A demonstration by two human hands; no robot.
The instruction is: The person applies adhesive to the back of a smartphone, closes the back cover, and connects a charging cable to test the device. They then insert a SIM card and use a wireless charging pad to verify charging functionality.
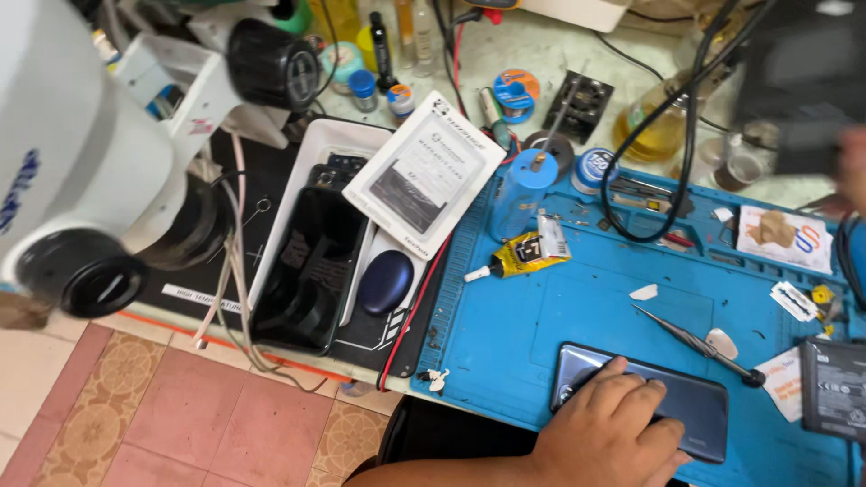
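Observation:
My left hand [609,433] lies flat on a dark grey phone [704,410], which rests back-up near the front edge of a blue work mat [559,307]. The fingers spread over the phone's left half and press it down. A thin metal-tipped tool [695,343] lies on the mat just above the phone. At the right edge, only a blurred part of my right hand [852,167] shows, close to a dark blurred object [798,81]. Whether that hand grips the object is not clear.
A white microscope [81,153] fills the upper left. A white tray [316,144] holds a black case [311,271] and a white packet [424,171]. On the mat lie a yellow glue tube [523,255], a blue bottle [519,194], a black cable [686,126] and a black battery [834,388].

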